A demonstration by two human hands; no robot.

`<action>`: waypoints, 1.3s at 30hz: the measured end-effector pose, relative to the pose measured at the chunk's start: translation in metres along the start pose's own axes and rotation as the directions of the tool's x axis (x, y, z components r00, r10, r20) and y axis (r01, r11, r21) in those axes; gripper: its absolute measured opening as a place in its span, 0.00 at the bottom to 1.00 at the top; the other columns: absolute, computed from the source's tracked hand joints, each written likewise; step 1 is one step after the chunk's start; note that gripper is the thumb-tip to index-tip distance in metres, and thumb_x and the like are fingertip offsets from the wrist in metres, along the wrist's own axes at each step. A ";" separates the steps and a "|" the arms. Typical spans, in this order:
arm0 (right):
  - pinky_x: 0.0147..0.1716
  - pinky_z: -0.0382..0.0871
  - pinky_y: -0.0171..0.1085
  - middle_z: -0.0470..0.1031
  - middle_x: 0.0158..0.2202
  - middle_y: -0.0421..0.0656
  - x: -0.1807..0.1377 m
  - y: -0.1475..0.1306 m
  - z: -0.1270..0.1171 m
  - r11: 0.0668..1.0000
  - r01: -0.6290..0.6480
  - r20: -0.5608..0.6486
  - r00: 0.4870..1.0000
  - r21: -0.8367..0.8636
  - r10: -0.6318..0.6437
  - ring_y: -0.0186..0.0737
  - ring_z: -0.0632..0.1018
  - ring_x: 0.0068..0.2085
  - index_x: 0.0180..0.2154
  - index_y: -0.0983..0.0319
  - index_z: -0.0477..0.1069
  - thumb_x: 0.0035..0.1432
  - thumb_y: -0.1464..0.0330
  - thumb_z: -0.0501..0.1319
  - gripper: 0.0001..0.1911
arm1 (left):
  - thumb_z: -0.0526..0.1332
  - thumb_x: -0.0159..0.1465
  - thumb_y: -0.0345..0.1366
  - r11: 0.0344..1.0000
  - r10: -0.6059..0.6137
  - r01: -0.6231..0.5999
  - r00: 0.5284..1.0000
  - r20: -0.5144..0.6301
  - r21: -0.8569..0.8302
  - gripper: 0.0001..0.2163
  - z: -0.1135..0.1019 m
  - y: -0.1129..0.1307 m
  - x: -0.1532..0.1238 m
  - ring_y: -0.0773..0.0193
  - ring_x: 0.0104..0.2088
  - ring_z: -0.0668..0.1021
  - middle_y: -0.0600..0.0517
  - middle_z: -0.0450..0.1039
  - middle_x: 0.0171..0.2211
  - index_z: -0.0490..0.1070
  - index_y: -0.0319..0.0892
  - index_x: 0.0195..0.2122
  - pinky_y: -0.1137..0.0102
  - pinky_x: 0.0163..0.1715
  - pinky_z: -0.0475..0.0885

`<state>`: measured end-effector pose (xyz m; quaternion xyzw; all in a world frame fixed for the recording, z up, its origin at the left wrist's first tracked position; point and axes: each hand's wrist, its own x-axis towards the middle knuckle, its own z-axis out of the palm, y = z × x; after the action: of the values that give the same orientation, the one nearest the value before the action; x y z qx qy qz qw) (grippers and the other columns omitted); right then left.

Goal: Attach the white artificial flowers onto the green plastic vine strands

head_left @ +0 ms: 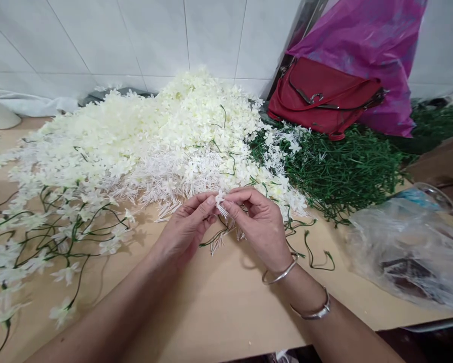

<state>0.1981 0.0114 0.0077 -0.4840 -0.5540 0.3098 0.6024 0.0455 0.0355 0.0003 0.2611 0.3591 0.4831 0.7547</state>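
Between both hands, above the table's middle, is a small white artificial flower piece point(220, 201) with thin white strands hanging from it. My left hand point(191, 222) pinches it from the left with thumb and forefinger. From the other side, the thumb and fingers of my right hand point(255, 217) close on the same piece. Two silver bangles circle the right wrist and forearm. Just behind the fingers rises a large heap of white artificial flowers point(154, 126). Loose white strands and a green stem point(215, 237) lie beneath the hands.
White flowers on green stems point(71, 227) spread over the table point(211, 312) at left. Green plastic stems point(347, 166) are piled at right, below a red handbag point(325, 96) and a purple bag point(378, 45). A clear plastic bag point(404, 242) lies front right. A tiled wall point(154, 40) stands behind.
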 end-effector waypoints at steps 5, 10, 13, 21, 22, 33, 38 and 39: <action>0.48 0.76 0.43 0.80 0.39 0.42 -0.002 -0.002 0.000 0.981 0.102 -0.010 0.994 -0.162 -0.105 0.40 0.81 0.43 0.34 0.57 0.80 0.61 0.74 0.67 0.07 | 0.81 0.52 0.40 0.996 0.052 -0.054 0.998 0.031 0.071 0.12 -0.002 -0.002 0.001 0.72 0.32 0.77 0.55 0.80 0.30 0.85 0.44 0.35 0.75 0.39 0.74; 0.49 0.76 0.45 0.80 0.43 0.42 -0.004 -0.003 -0.001 0.948 0.176 0.017 0.984 -0.266 -0.178 0.42 0.81 0.46 0.36 0.55 0.79 0.62 0.75 0.66 0.08 | 0.81 0.53 0.42 0.987 0.083 -0.091 0.994 0.066 0.132 0.12 -0.004 0.002 0.002 0.69 0.32 0.77 0.54 0.80 0.30 0.86 0.45 0.34 0.72 0.39 0.75; 0.48 0.77 0.44 0.80 0.42 0.42 -0.005 -0.005 0.000 0.933 0.206 0.005 0.977 -0.296 -0.214 0.42 0.81 0.46 0.35 0.55 0.78 0.63 0.75 0.66 0.08 | 0.80 0.53 0.42 0.978 0.105 -0.116 0.992 0.072 0.172 0.11 -0.005 0.003 0.003 0.70 0.32 0.78 0.54 0.82 0.32 0.86 0.46 0.35 0.73 0.39 0.75; 0.49 0.77 0.46 0.81 0.43 0.42 -0.006 -0.006 0.001 0.939 0.206 -0.014 0.976 -0.275 -0.218 0.42 0.82 0.46 0.36 0.55 0.78 0.64 0.74 0.66 0.07 | 0.75 0.62 0.40 0.852 0.300 -0.332 0.943 0.143 0.404 0.07 -0.002 0.003 -0.005 0.63 0.40 0.82 0.51 0.85 0.39 0.85 0.46 0.40 0.69 0.45 0.78; 0.50 0.77 0.46 0.81 0.43 0.42 -0.006 -0.005 0.001 0.940 0.205 -0.013 0.976 -0.273 -0.217 0.42 0.82 0.46 0.36 0.55 0.78 0.64 0.74 0.65 0.08 | 0.74 0.63 0.40 0.814 0.335 -0.366 0.930 0.152 0.451 0.07 0.000 0.004 -0.008 0.61 0.42 0.83 0.51 0.85 0.40 0.85 0.46 0.40 0.68 0.48 0.78; 0.53 0.77 0.46 0.84 0.43 0.42 -0.006 0.000 0.001 0.989 0.049 0.057 0.998 -0.140 -0.041 0.43 0.84 0.46 0.35 0.56 0.78 0.63 0.73 0.66 0.06 | 0.65 0.72 0.38 0.643 0.387 -0.451 0.889 0.245 0.620 0.13 -0.005 -0.005 -0.017 0.58 0.46 0.85 0.51 0.85 0.43 0.77 0.48 0.56 0.63 0.53 0.77; 0.55 0.78 0.48 0.83 0.41 0.42 -0.003 0.001 0.000 0.997 -0.022 0.036 0.999 0.079 0.019 0.44 0.84 0.49 0.34 0.56 0.76 0.61 0.71 0.68 0.04 | 0.65 0.71 0.37 0.610 0.445 -0.496 0.860 0.251 0.618 0.21 -0.006 -0.008 -0.015 0.59 0.45 0.85 0.50 0.83 0.42 0.64 0.48 0.63 0.64 0.49 0.78; 0.54 0.78 0.48 0.83 0.41 0.43 -0.002 0.001 -0.001 0.993 -0.043 0.038 0.999 0.112 0.039 0.45 0.85 0.49 0.33 0.57 0.76 0.60 0.71 0.68 0.04 | 0.64 0.71 0.36 0.588 0.474 -0.523 0.841 0.262 0.616 0.20 -0.006 -0.006 -0.014 0.59 0.47 0.84 0.48 0.82 0.46 0.63 0.48 0.62 0.64 0.50 0.78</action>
<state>0.1985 0.0099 0.0065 -0.4549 -0.5362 0.3615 0.6122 0.0403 0.0202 -0.0039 0.6191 0.3930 0.5043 0.4560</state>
